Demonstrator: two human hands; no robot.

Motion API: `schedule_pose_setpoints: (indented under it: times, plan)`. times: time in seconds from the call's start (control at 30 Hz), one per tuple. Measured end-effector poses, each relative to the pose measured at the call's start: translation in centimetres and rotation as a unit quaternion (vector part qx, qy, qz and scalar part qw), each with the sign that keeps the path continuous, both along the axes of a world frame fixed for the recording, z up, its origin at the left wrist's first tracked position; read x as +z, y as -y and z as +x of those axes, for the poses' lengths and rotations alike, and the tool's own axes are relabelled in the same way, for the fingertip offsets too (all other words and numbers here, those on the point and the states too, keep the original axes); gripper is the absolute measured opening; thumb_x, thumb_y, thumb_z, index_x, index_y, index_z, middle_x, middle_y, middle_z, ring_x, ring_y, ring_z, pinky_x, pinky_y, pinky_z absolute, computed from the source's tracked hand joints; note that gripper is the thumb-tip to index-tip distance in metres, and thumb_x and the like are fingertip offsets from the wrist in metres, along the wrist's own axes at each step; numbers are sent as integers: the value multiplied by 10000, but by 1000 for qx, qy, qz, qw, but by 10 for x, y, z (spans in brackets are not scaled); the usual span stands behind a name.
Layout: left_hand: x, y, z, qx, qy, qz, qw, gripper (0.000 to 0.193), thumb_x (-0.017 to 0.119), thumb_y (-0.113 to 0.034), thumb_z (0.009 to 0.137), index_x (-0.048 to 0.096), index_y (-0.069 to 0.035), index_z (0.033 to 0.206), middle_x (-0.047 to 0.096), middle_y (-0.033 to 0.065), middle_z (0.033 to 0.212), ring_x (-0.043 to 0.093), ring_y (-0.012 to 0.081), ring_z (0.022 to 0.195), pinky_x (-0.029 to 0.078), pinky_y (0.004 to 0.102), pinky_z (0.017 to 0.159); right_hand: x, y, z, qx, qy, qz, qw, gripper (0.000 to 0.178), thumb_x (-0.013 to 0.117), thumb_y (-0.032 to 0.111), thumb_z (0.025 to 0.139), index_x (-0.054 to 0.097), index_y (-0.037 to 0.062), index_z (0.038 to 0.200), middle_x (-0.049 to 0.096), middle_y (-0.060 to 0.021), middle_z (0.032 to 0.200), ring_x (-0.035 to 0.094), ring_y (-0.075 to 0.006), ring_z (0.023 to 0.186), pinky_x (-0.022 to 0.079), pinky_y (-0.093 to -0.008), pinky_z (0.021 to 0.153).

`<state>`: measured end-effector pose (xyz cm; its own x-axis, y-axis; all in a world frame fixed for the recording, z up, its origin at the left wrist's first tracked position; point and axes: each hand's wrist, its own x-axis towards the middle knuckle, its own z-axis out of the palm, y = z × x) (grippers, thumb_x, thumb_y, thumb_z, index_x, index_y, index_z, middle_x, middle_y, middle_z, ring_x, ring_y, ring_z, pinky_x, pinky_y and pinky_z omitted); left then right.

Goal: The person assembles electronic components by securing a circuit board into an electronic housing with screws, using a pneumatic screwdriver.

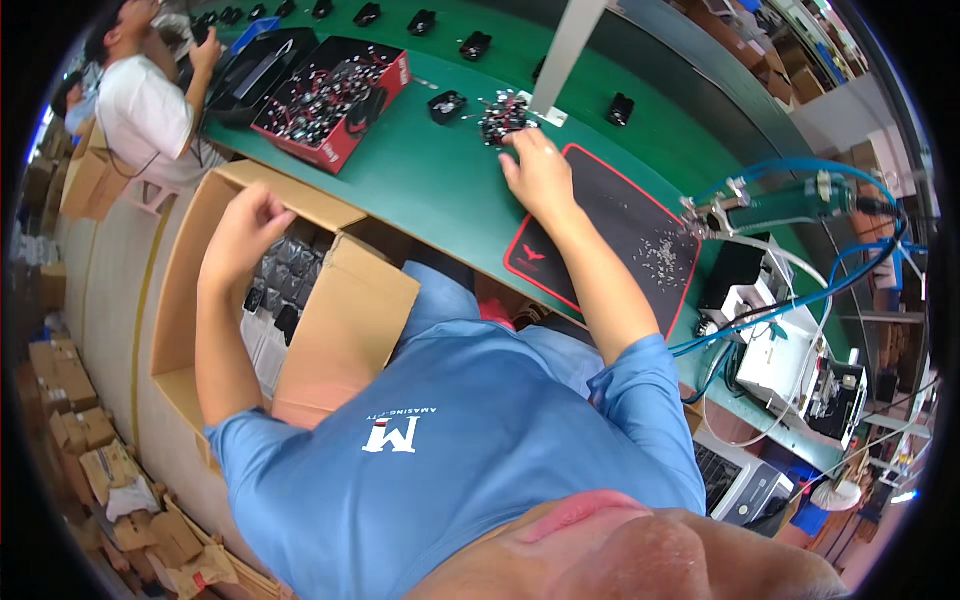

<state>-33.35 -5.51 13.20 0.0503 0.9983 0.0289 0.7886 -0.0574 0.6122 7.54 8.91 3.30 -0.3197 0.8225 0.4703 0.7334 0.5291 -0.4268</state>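
My right hand [543, 175] reaches over the green workbench, its thumb apart from the fingers. Its fingertips are at the near edge of a pile of small dark and silvery parts with red bits [503, 118]; nothing shows in its grasp. Above an open cardboard box [345, 300] on my left, my left hand [258, 218] is raised with the fingers curled in. Whatever it may hold is hidden. Inside that box lie several dark pieces in clear wrapping [290, 268]. Left of the pile sits a small black housing [447, 106].
A red box of small parts [335, 110] and a black bin [262, 75] stand at the back left. Tiny pieces [662, 258] lie on the black red-edged mat [610, 215]. A clamped tool with blue hoses [790, 205] is at right. Black housings [475, 45] line the green belt.
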Motion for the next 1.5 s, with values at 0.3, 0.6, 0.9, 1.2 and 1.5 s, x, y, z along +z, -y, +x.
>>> schedule_pose_setpoints:
  times: [0.3, 0.6, 0.9, 1.2, 1.5]
  plan:
    - [-138, 136, -165, 134, -131, -286, 940, 346, 780, -275, 898, 626, 8, 772, 589, 159, 642, 546, 239, 618, 469, 433, 613, 0, -62, -45, -6, 60, 36, 998, 359, 792, 261, 846, 724, 24, 1106, 730, -183, 1065, 703, -372, 1000, 557, -475, 893]
    - [-224, 133, -184, 119, -142, -283, 941, 361, 788, -284, 876, 707, -24, 1113, 742, 214, 1048, 707, 373, 1025, 544, 455, 890, 8, -74, -39, -31, 166, -45, 985, 318, 781, 245, 875, 748, 35, 1110, 752, -170, 1066, 723, -347, 992, 557, -441, 895]
    - [-283, 141, -176, 342, -108, -179, 916, 388, 785, -228, 874, 659, -48, 1194, 659, 195, 1226, 663, 376, 1131, 531, 464, 963, 66, -60, -25, -131, 53, -45, 989, 345, 792, 335, 907, 772, 89, 1148, 789, -106, 1064, 749, -228, 904, 568, -353, 834]
    - [-281, 83, -42, 183, 194, -183, 946, 723, 706, -506, 949, 521, 17, 1412, 595, 244, 1296, 608, 344, 1188, 482, 415, 1038, 29, 10, -13, -46, -205, -199, 957, 343, 780, 41, 921, 675, -30, 1240, 728, -74, 1091, 687, -120, 933, 572, -257, 833]
    - [-237, 91, 9, 129, 31, -118, 984, 674, 823, -456, 833, 547, -46, 1292, 519, 229, 1282, 557, 455, 1212, 480, 501, 1022, 9, 111, 42, -43, -286, -291, 912, 300, 721, -91, 904, 692, -33, 1198, 674, -72, 1183, 679, -125, 1011, 582, -253, 869]
